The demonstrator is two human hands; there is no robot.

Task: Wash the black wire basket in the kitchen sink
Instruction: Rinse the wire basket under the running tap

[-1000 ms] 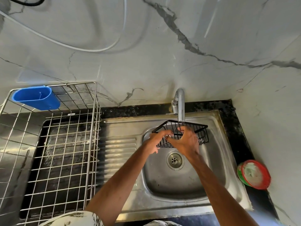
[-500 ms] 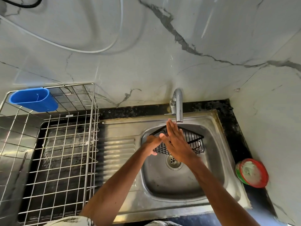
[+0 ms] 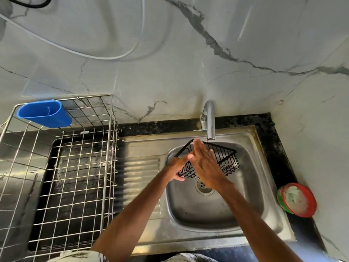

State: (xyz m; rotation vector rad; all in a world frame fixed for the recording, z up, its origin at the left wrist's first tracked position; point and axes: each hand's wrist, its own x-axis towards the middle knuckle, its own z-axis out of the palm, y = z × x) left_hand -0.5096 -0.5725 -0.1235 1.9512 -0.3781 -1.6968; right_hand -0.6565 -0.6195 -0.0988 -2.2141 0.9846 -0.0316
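A black wire basket (image 3: 226, 161) with a rectangular rim is held tilted inside the bowl of a stainless steel kitchen sink (image 3: 251, 188), just below the spout of a chrome tap (image 3: 209, 118) and above the round drain (image 3: 204, 186). Its near left corner is gripped by the left hand (image 3: 177, 167), with the fingers laid over the rim and the thumb underneath. The right hand (image 3: 207, 167) is spread flat, its fingers straight and together, across the open top of the basket, the fingertips reaching almost to the spout; whether the wire is touched cannot be told.

To the left of the sink, a large silver wire dish rack (image 3: 111, 129) is set on the dark surface (image 3: 279, 157). A blue oval plastic cup (image 3: 45, 114) is hung on its back rim. At the right, near the wall, a round red-rimmed tub (image 3: 311, 197) with a green side is seen, filled with a whitish paste.
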